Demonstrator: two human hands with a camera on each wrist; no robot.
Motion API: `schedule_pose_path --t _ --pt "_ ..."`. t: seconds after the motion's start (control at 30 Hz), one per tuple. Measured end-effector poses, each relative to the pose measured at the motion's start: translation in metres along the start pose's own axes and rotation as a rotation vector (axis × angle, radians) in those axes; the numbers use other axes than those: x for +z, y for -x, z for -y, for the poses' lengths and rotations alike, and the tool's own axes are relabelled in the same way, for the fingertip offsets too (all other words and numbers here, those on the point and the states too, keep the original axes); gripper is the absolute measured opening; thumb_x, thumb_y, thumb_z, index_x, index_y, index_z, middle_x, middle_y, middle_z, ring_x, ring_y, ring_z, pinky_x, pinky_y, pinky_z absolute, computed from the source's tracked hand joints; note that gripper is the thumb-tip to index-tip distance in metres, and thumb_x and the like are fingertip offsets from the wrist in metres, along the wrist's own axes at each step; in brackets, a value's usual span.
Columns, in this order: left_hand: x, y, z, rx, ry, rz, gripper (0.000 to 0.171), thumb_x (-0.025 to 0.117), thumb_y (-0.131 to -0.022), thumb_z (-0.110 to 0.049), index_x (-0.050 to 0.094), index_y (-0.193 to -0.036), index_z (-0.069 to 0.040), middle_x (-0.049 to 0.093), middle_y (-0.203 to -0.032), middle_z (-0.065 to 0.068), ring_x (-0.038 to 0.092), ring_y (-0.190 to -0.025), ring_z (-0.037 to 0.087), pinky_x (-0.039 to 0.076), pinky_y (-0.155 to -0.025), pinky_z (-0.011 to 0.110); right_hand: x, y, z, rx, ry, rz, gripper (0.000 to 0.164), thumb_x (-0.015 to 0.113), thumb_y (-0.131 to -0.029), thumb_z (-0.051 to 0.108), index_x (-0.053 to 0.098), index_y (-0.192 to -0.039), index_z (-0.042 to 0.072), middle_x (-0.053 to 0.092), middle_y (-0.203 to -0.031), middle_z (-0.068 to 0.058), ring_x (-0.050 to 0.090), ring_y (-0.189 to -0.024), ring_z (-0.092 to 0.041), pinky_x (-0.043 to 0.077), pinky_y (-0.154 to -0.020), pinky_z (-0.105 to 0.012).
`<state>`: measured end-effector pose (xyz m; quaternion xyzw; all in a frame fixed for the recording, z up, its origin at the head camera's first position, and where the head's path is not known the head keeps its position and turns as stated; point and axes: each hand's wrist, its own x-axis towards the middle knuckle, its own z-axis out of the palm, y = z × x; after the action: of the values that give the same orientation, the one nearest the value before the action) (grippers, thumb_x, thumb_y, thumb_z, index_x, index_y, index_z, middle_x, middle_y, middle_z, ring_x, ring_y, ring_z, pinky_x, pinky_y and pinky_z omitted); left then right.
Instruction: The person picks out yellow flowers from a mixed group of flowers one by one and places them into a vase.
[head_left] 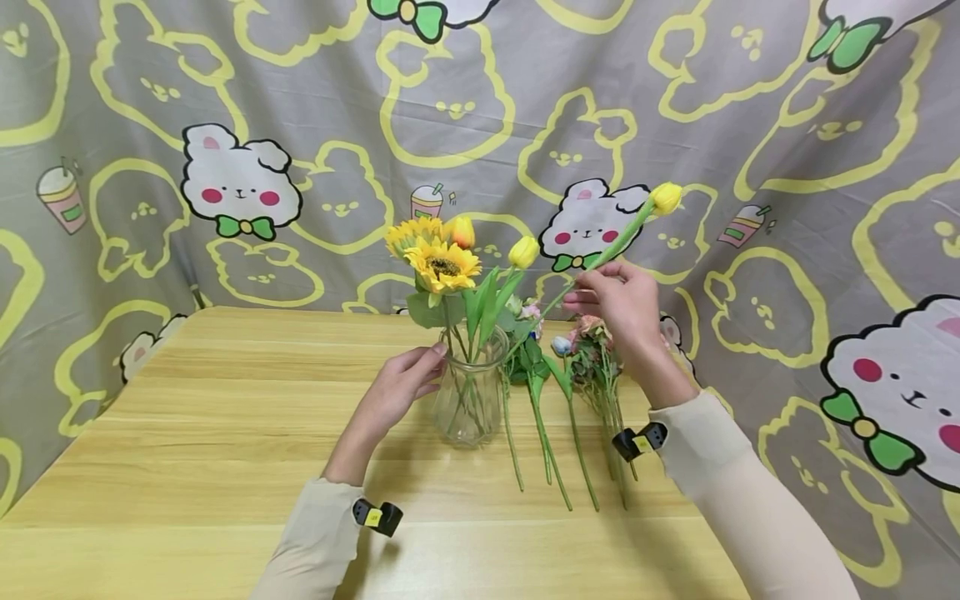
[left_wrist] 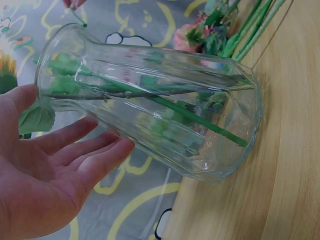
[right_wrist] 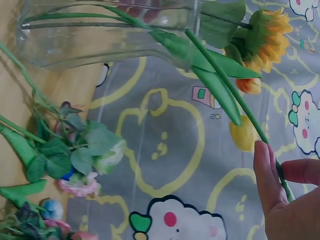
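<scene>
My right hand pinches the green stem of a yellow tulip between thumb and fingers, its bloom raised to the upper right. In the right wrist view the lower tip of that stem overlaps the vase mouth. My left hand is at the left of the clear glass vase, thumb at the rim and loosely extended fingers along its side. Upright on the table, the vase holds sunflowers, an orange-yellow tulip and another yellow tulip. Their stems show through the glass.
Right of the vase, several flowers lie on the wooden table, stems toward me. Among them are a pale blue tulip and pink flowers. A patterned grey curtain hangs behind the table.
</scene>
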<state>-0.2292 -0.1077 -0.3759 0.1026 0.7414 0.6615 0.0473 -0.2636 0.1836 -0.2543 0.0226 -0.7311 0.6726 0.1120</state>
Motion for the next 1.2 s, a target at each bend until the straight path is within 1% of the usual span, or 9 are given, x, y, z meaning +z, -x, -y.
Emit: schedule_pose_path --t 0.2,0.4,0.5,0.57,0.73,0.87,1.0,1.1,1.2 --pt "0.000 0.000 0.000 -0.001 0.004 0.005 0.073 0.052 -0.102 -0.057 0.050 -0.145 0.003 0.053 -0.146 0.024 0.052 -0.138 0.036 0.053 -0.108 0.040 0.002 -0.004 0.014 -0.049 -0.030 0.004 0.014 0.064 -0.098 0.011 0.057 -0.102 -0.001 0.073 -0.089 -0.004 0.075 -0.070 -0.015 0.066 -0.078 -0.033" --pt "-0.001 0.000 0.001 0.009 0.003 0.007 0.073 0.051 -0.102 -0.057 0.050 -0.144 0.003 0.054 -0.146 0.024 0.053 -0.137 0.036 0.053 -0.108 0.040 0.014 -0.004 0.012 -0.058 -0.005 0.029 0.010 0.063 -0.097 0.007 0.057 -0.102 0.001 0.075 -0.085 -0.007 0.075 -0.069 -0.014 0.065 -0.077 -0.032" --pt "-0.001 0.000 0.000 0.006 0.005 0.005 0.072 0.051 -0.102 -0.056 0.051 -0.144 0.003 0.054 -0.146 0.024 0.053 -0.137 0.035 0.053 -0.108 0.040 0.021 -0.003 0.007 -0.070 0.040 0.044 0.010 0.064 -0.097 0.005 0.056 -0.102 0.002 0.076 -0.084 -0.008 0.075 -0.068 -0.013 0.065 -0.077 -0.032" --pt "0.000 0.000 0.000 0.001 0.006 0.002 0.072 0.052 -0.102 -0.056 0.051 -0.144 0.003 0.054 -0.145 0.024 0.053 -0.137 0.035 0.054 -0.107 0.040 0.025 -0.002 0.004 -0.078 0.063 0.058 0.011 0.064 -0.097 0.004 0.055 -0.103 0.001 0.076 -0.087 -0.014 0.075 -0.068 -0.015 0.066 -0.077 -0.035" --pt "0.000 -0.001 0.000 -0.010 0.006 -0.003 0.072 0.052 -0.102 -0.057 0.051 -0.144 0.002 0.055 -0.145 0.024 0.054 -0.137 0.035 0.054 -0.107 0.039 0.036 0.004 -0.006 -0.114 0.189 0.093 0.016 0.065 -0.098 0.008 0.057 -0.107 -0.002 0.075 -0.095 -0.026 0.075 -0.068 -0.017 0.066 -0.077 -0.037" --pt "0.000 -0.001 0.000 -0.015 0.007 -0.003 0.072 0.053 -0.102 -0.056 0.051 -0.144 0.002 0.055 -0.144 0.023 0.054 -0.137 0.034 0.054 -0.107 0.039 0.045 0.010 -0.013 -0.154 0.281 0.111 0.019 0.066 -0.098 0.011 0.058 -0.108 -0.003 0.076 -0.094 -0.024 0.076 -0.070 -0.023 0.066 -0.073 -0.034" --pt "0.000 -0.001 -0.001 -0.015 0.004 -0.003 0.072 0.052 -0.102 -0.056 0.051 -0.145 0.002 0.055 -0.145 0.024 0.054 -0.136 0.034 0.054 -0.107 0.039 0.054 0.016 -0.018 -0.201 0.347 0.132 0.017 0.066 -0.097 0.011 0.060 -0.107 -0.001 0.076 -0.093 -0.021 0.076 -0.074 -0.030 0.064 -0.063 -0.029" --pt "0.000 -0.001 -0.001 -0.017 0.001 -0.003 0.072 0.052 -0.102 -0.056 0.050 -0.145 0.002 0.055 -0.145 0.024 0.054 -0.137 0.034 0.054 -0.107 0.038 0.060 0.021 -0.022 -0.254 0.413 0.142 0.014 0.067 -0.096 0.011 0.062 -0.104 0.001 0.077 -0.091 -0.018 0.076 -0.075 -0.029 0.058 -0.056 -0.028" --pt "0.000 -0.001 -0.001 -0.019 0.002 -0.004 0.072 0.052 -0.102 -0.056 0.050 -0.145 0.002 0.055 -0.145 0.024 0.054 -0.137 0.034 0.054 -0.107 0.038 0.066 0.024 -0.025 -0.318 0.482 0.140 0.012 0.068 -0.095 0.012 0.064 -0.103 0.003 0.078 -0.090 -0.014 0.076 -0.077 -0.026 0.057 -0.058 -0.031"
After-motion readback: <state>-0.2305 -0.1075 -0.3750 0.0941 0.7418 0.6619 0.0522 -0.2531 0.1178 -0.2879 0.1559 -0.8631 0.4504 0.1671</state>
